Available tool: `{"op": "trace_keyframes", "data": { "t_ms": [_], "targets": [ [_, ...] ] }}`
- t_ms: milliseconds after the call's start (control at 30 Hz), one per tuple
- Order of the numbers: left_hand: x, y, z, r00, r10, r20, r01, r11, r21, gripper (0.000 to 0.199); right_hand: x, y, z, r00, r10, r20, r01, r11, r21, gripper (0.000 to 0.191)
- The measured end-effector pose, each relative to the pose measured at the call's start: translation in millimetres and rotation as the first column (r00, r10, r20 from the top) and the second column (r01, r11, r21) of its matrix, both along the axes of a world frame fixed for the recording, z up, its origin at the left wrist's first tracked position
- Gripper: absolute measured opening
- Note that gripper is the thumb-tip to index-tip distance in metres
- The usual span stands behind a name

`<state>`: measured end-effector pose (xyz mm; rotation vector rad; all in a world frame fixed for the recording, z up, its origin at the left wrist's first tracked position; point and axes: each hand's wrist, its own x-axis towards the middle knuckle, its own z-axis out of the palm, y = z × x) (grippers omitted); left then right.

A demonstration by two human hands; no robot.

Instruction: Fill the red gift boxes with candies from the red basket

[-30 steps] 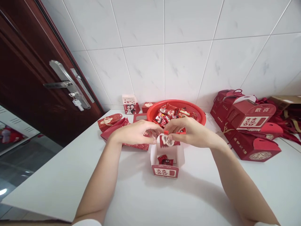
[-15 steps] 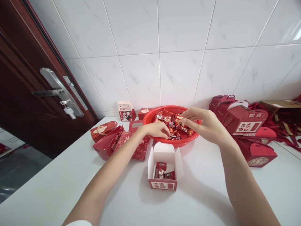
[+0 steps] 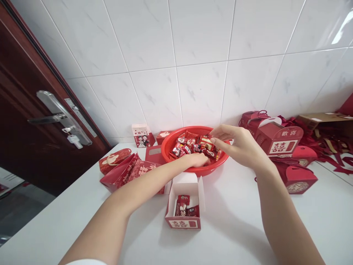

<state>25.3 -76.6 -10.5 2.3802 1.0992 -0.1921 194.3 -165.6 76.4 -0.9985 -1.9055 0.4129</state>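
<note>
A red plastic basket [image 3: 206,170] full of wrapped candies [image 3: 190,141] stands against the wall. My left hand [image 3: 199,159] reaches over its front rim into the candies; its fingertips are hidden there. Over the right rim hovers my right hand [image 3: 234,144], thumb and fingers apart, with nothing seen in it. In front of the basket stands a small red-and-white gift box [image 3: 183,223] with its flaps up and several candies [image 3: 183,206] inside. My left forearm passes across the table to the left of this box.
Red gift bags [image 3: 117,173] and a small pink-topped box [image 3: 142,136] stand at the left. Stacked red gift boxes [image 3: 280,141] stand at the right, with a cardboard box [image 3: 321,117] and red ribbons beyond. A dark door [image 3: 30,147] is at the far left.
My left hand has moved right along the basket's front, deeper into the candies. My right hand stays over the right rim. The whole view has shifted slightly.
</note>
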Motion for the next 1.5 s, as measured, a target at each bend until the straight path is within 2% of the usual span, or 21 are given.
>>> {"op": "trace_keyframes", "data": {
  "t_ms": [100, 200, 267, 333, 433, 533, 633, 700, 1033, 1100, 1233, 1367, 1500],
  "targets": [
    [-3.5, 3.6, 2.9, 0.988, -0.088, -0.124, 0.091, 0.996, 0.019, 0.033, 4.0, -1.8, 2.2, 1.000, -0.002, -0.007, 0.002, 1.000, 0.004, 0.013],
    [-11.6, 6.4, 8.6, 0.993, -0.094, -0.071, 0.097, 0.995, 0.031, 0.034, 9.1, -4.8, 5.4, 1.000, -0.016, -0.011, 0.016, 1.000, 0.014, 0.014],
    [-19.8, 6.4, 13.0, 0.997, -0.034, 0.072, 0.031, 0.999, 0.038, 0.035, 12.8, -6.7, 7.6, 0.999, -0.033, -0.009, 0.033, 0.999, 0.014, 0.014],
    [-29.1, 4.3, 16.7, 0.959, 0.045, 0.280, -0.057, 0.998, 0.032, 0.038, 16.3, -7.8, 9.3, 0.999, -0.047, -0.007, 0.047, 0.999, 0.013, 0.015],
    [-41.7, -2.0, 19.4, 0.832, 0.149, 0.534, -0.156, 0.987, -0.032, 0.039, 19.8, -6.8, 10.0, 0.998, -0.059, -0.004, 0.059, 0.998, 0.004, 0.015],
    [-49.3, -7.6, 18.4, 0.726, 0.238, 0.645, -0.187, 0.971, -0.149, 0.040, 19.8, -3.2, 8.2, 0.998, -0.063, 0.010, 0.063, 0.998, -0.018, 0.014],
    [-52.4, -8.8, 16.3, 0.658, 0.308, 0.687, -0.178, 0.950, -0.256, 0.041, 17.2, 0.6, 5.2, 0.996, -0.068, 0.053, 0.070, 0.997, -0.041, 0.014],
    [-53.4, -8.1, 15.5, 0.633, 0.323, 0.704, -0.174, 0.945, -0.277, 0.041, 15.1, 2.3, 3.4, 0.993, -0.073, 0.096, 0.078, 0.996, -0.053, 0.014],
    [-54.4, -4.6, 12.2, 0.590, 0.190, 0.785, -0.171, 0.979, -0.108, 0.029, 7.5, 4.9, 0.7, 0.972, -0.075, 0.221, 0.101, 0.989, -0.110, 0.014],
    [-55.1, -6.3, 12.2, 0.552, 0.180, 0.814, -0.174, 0.980, -0.098, 0.034, 3.9, 7.3, -1.6, 0.966, -0.069, 0.248, 0.105, 0.986, -0.133, 0.014],
    [-57.4, -19.4, 17.9, 0.478, 0.204, 0.854, -0.177, 0.975, -0.134, 0.058, -5.4, 14.7, -9.5, 0.952, -0.074, 0.296, 0.122, 0.982, -0.147, 0.015],
    [-61.6, -39.2, 30.2, 0.456, 0.203, 0.866, -0.173, 0.975, -0.138, 0.068, -14.2, 17.0, -14.1, 0.965, 0.016, 0.261, 0.034, 0.982, -0.185, 0.010],
    [-68.4, -57.7, 43.2, 0.385, 0.173, 0.907, -0.251, 0.965, -0.077, 0.061, -21.3, 10.1, -12.3, 0.988, 0.143, 0.060, -0.127, 0.968, -0.218, 0.006]
  ]
}}
